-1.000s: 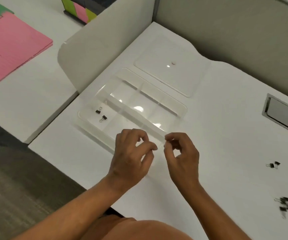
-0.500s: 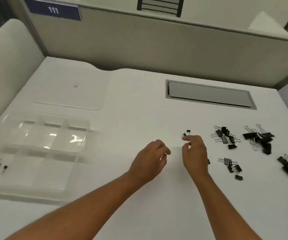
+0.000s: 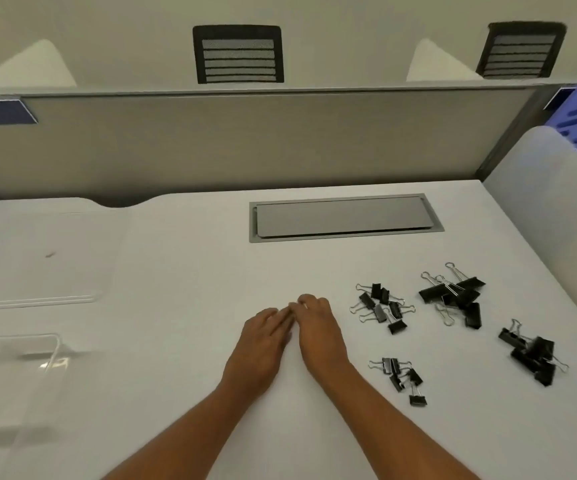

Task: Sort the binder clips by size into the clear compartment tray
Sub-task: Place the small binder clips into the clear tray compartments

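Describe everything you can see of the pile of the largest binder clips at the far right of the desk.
The pile of largest binder clips lies loose on the white desk, right of the cable hatch's near edge. It holds several black, seemingly metal clip bodies, heaped and overlapping at mixed angles, with silver wire handles sticking out toward the far side and the near left. Nothing else touches it; both hands are well to its left, and the other piles lie apart from it.

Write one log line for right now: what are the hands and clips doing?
left hand: on desk, fingertips meeting right hand | anything pinched: cannot tell | binder clips: four loose piles, right of hands | clear compartment tray: far left
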